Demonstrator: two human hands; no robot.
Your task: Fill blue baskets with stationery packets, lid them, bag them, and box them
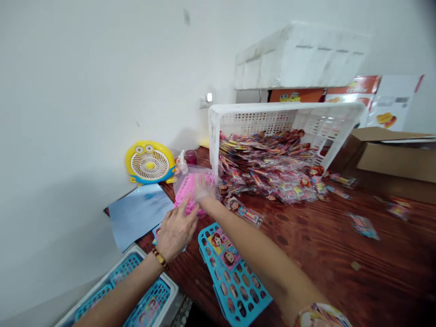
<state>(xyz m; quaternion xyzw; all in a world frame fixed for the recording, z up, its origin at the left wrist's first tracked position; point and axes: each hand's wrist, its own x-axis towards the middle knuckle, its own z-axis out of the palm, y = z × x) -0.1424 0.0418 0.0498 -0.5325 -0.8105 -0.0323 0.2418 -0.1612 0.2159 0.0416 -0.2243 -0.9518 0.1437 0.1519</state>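
Note:
Near the wall, a pink plastic basket (185, 187) lies on the table, partly covered by a clear plastic bag (180, 175). My left hand (177, 229) is closed at the basket's near edge, with thumb and fingertips against it. Reaching over the basket, my right hand (203, 188) looks whitish and blurred under or against the clear plastic, so its grip is unclear. Below my right forearm sits a blue perforated basket (247, 284), with a colourful printed card (225, 250) on it. A long bagged item with a cartoon figure (244, 211) lies beside my right wrist.
A white crate (214, 136) on its side spills many small bagged items (269, 163). Behind it is another white crate (306, 59); a cardboard box (395, 159) stands right. A yellow fan (150, 162) and blue sheet (139, 213) are left. Lower left, a white bin (172, 290) holds blue baskets.

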